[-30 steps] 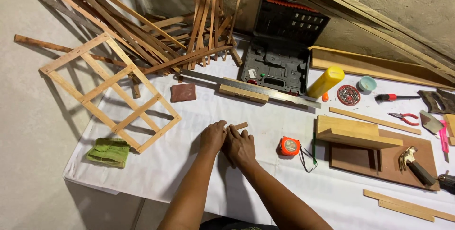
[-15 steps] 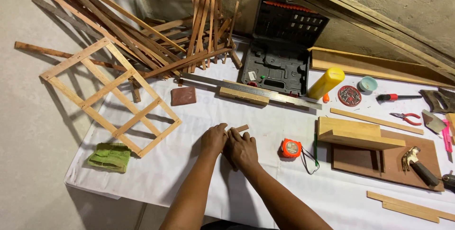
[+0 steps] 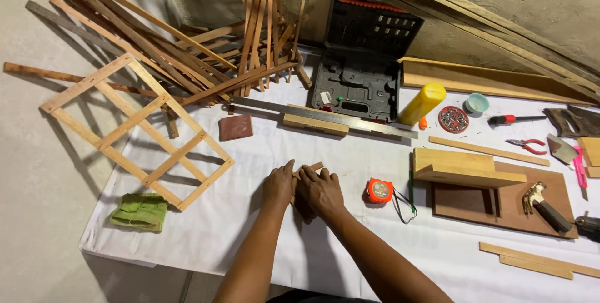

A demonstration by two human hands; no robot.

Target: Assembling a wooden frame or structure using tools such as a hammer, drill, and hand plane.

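One green cloth (image 3: 140, 211) lies at eight o'clock, one lattice frame (image 3: 134, 129) at ten. Centre: left hand (image 3: 279, 184) and right hand (image 3: 320, 190), palms down and side by side, both pressing one small wood piece (image 3: 314, 167). One orange tape measure (image 3: 379, 190) lies at three.

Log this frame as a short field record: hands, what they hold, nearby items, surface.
left hand: closed over one end of a small wood piece
right hand: pressed beside the left, on the same piece
grip: both hands shut on the piece, most of it hidden
nearest item: orange tape measure, right of the hands, apart
left side: wooden lattice frame, green cloth
behind: metal ruler, open tool case
surface: white-covered table
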